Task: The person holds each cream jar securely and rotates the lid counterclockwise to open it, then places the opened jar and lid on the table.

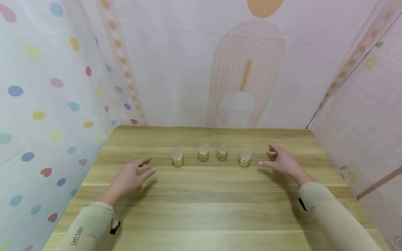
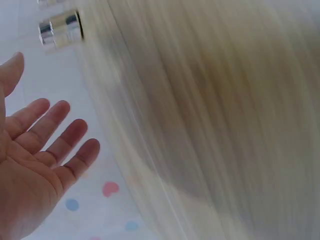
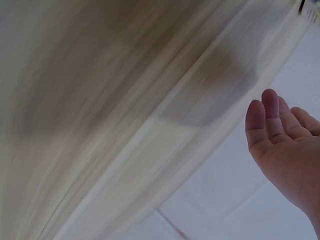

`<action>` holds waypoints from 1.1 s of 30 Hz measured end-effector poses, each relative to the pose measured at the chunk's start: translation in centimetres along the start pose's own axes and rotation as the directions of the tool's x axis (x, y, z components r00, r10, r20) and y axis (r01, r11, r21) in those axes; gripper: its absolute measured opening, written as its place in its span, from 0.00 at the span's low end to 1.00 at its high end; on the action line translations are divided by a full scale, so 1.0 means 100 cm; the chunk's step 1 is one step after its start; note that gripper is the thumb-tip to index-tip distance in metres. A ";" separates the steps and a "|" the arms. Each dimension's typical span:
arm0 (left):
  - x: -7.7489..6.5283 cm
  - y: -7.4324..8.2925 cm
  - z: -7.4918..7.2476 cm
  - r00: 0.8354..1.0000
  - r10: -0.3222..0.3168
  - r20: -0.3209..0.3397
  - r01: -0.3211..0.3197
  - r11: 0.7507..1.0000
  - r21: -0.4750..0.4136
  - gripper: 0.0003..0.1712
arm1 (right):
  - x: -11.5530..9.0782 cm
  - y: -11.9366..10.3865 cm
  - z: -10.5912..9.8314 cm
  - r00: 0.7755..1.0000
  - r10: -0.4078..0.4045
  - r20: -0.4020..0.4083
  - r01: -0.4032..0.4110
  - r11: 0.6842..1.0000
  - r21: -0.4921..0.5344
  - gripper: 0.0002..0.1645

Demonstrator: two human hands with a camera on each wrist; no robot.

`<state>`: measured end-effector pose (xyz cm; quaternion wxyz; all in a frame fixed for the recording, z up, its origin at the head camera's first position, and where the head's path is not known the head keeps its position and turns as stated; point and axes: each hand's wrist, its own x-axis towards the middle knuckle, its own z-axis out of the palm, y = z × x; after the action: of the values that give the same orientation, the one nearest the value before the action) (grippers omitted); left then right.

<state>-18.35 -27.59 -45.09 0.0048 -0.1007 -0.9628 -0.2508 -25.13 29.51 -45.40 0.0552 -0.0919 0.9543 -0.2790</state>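
"What's nearest?"
"Left hand (image 1: 129, 176) and right hand (image 1: 285, 162) hover, spread wide and empty, over the table's (image 1: 201, 209) two sides."
"Beyond?"
"Four jars (image 1: 203, 153) line the table's far half, likely light, stiff, slick; best pinched by their sides."

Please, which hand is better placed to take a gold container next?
Probably the right hand: it is empty and very near the rightmost gold container. The left hand is also empty, but leaves a wider gap to the leftmost gold container.
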 end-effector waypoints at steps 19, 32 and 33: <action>-0.012 0.095 0.046 0.986 0.144 0.087 -0.138 0.988 -0.065 0.34 | 0.024 -0.039 0.042 0.995 -0.033 0.094 0.028 0.998 0.064 0.55; -0.014 0.114 0.064 0.977 0.196 0.080 -0.191 0.979 -0.065 0.33 | 0.027 -0.041 0.050 0.995 -0.083 0.046 0.081 0.995 0.051 0.40; -0.013 0.115 0.065 0.977 0.197 0.080 -0.193 0.979 -0.063 0.33 | 0.027 -0.041 0.051 0.996 -0.083 0.043 0.080 0.995 0.056 0.40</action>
<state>-14.54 -14.92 -45.30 -0.0149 -0.2056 -0.9403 -0.2708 -26.38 22.88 -47.55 0.0679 -0.1355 0.9404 -0.3045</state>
